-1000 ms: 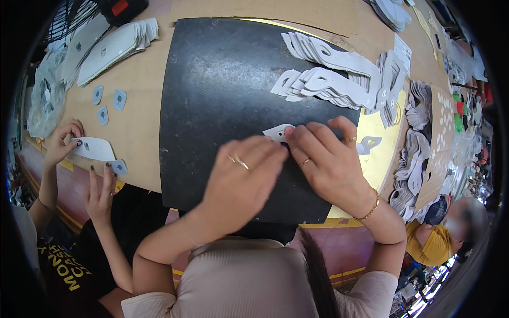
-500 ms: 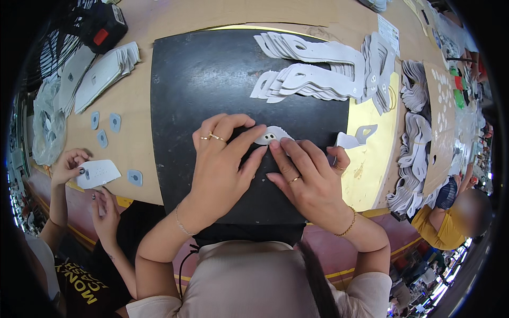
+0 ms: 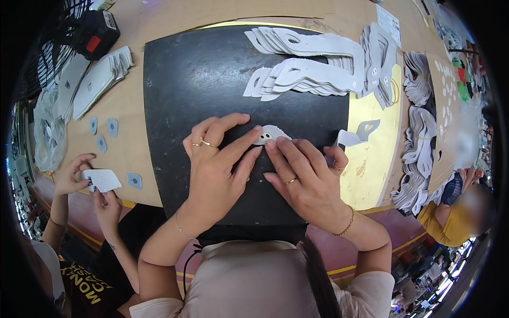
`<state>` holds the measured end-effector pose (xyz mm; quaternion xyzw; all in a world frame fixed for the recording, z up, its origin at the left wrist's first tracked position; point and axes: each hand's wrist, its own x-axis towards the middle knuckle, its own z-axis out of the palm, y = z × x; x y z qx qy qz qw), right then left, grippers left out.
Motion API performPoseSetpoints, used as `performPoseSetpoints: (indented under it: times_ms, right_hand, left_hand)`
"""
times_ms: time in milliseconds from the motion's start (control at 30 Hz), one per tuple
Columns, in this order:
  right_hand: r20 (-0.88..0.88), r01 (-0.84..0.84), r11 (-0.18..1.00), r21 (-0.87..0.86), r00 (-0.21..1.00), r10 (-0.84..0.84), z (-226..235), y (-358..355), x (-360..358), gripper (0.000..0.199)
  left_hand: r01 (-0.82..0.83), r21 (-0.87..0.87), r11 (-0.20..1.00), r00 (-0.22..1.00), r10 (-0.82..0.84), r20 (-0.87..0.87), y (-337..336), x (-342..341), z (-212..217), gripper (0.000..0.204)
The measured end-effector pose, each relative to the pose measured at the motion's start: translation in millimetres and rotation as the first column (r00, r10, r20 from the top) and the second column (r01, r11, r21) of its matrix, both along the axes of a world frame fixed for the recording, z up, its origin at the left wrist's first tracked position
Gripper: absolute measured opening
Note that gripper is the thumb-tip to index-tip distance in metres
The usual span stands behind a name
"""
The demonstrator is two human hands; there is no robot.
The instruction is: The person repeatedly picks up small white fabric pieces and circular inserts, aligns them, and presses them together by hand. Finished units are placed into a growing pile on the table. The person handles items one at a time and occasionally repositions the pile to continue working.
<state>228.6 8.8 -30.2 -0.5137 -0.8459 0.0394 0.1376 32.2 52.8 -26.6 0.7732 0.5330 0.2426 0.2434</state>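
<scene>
A small light-grey cut piece [image 3: 275,131], like a shoe part, lies on the black mat [image 3: 191,79] in front of me. On it sits a pale patch with two dark holes. My left hand [image 3: 214,164] presses its index fingertip on the piece's left edge, with the thumb just below. Index and middle fingertips of my right hand [image 3: 310,180] rest on its near right side. The lower part of the piece is hidden under my fingers. Both hands are partly closed around it.
Stacked grey cut pieces [image 3: 313,77] lie at the mat's far right. A loose grey piece [image 3: 347,139] is at its right edge. More bundles [image 3: 419,132] stand further right. To the left, a co-worker's hands [image 3: 108,212] hold a white piece [image 3: 103,180] near small blue-grey patches [image 3: 134,181].
My hands stay at the piece with only slight finger shifts. The co-worker's lower hand has come up to the white piece, which has tilted. The whole view has shifted slightly.
</scene>
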Motion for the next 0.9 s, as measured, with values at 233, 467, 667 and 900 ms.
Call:
performPoseSetpoints:
  times_ms: [233, 467, 667, 900]
  right_hand:
    - [-0.008, -0.002, 1.0, -0.004, 1.0, 0.002, -1, -1, 2, 0.055]
    - [-0.051, 0.007, 1.0, -0.002, 0.999, -0.008, -1, 3, -5, 0.056]
    - [-0.128, 0.019, 1.0, -0.007, 0.992, -0.02, 6, 15, -2, 0.052]
    - [-0.093, -0.04, 0.985, 0.165, 0.994, 0.056, 3, 20, -8, 0.038]
  left_hand:
    - [0.02, -0.032, 0.999, 0.999, -0.021, -0.026, 2, 1, 4, 0.034]
    - [0.166, 0.287, 0.943, 0.968, -0.1, -0.231, -6, -5, -15, 0.036]
    - [0.243, 0.244, 0.939, 0.913, -0.135, -0.386, -6, 5, 1, 0.043]
    - [0.155, 0.151, 0.976, 0.953, -0.107, -0.282, -23, -6, -7, 0.043]
